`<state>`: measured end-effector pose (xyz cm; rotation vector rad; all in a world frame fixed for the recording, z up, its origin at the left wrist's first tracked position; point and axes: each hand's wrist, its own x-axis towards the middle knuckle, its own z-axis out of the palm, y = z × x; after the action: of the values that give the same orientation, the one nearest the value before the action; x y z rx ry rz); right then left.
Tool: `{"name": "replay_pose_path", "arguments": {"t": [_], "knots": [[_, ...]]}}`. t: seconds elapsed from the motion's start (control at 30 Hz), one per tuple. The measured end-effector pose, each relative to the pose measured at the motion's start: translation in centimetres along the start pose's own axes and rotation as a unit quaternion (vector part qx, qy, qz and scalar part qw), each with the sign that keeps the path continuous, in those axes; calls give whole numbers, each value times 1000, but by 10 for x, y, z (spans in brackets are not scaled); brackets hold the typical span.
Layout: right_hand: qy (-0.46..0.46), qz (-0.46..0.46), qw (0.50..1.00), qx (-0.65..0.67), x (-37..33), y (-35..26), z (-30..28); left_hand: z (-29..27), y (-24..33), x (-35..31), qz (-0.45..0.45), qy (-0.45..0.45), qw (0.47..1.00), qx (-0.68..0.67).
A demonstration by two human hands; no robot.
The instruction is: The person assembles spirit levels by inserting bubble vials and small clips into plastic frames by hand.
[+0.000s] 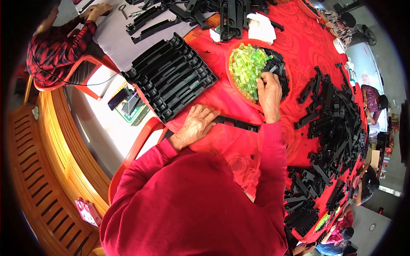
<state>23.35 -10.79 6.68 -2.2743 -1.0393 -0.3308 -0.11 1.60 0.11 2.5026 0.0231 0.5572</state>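
Sitting beyond the left edge of the red-clothed table [235, 145], a person in a checked shirt [60, 55] has one hand on a grey cloth [112, 36] by the far left corner, where a metal ring-ended tool [123, 12] and long black parts [153, 30] lie. Along the left edge sits a block of black strips [173, 77] ranged side by side in parallel rows. Just right of its lower corner, towards the near edge, the left hand [194, 126] lies palm down, fingers close together and gently bent, touching the left end of a single black strip [239, 123]. Farther in stands a round orange-rimmed basin [229, 76] with yellow-green pieces [245, 64] on its left and small black pieces [277, 64] on its right; the right hand [269, 94] dips in where they meet, fingers narrowed, though what they hold cannot be told. Towards the right edge spreads a large heap of black parts [337, 119], with co-workers [373, 102] beyond it
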Motion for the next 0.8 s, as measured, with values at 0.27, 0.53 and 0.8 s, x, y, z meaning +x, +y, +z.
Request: {"name": "replay_pose_path", "arguments": {"t": [0.27,0.53,0.8], "knots": [[18,8,999,-38,-1,6,3,2,-1,-1,5,4,1000,-3],[60,93,981,157,-34,-14,-28,1,-3,-1,13,20,1000,2],[151,96,962,205,-62,-5,-24,2,-1,0,10,13,1000,-1]]}}
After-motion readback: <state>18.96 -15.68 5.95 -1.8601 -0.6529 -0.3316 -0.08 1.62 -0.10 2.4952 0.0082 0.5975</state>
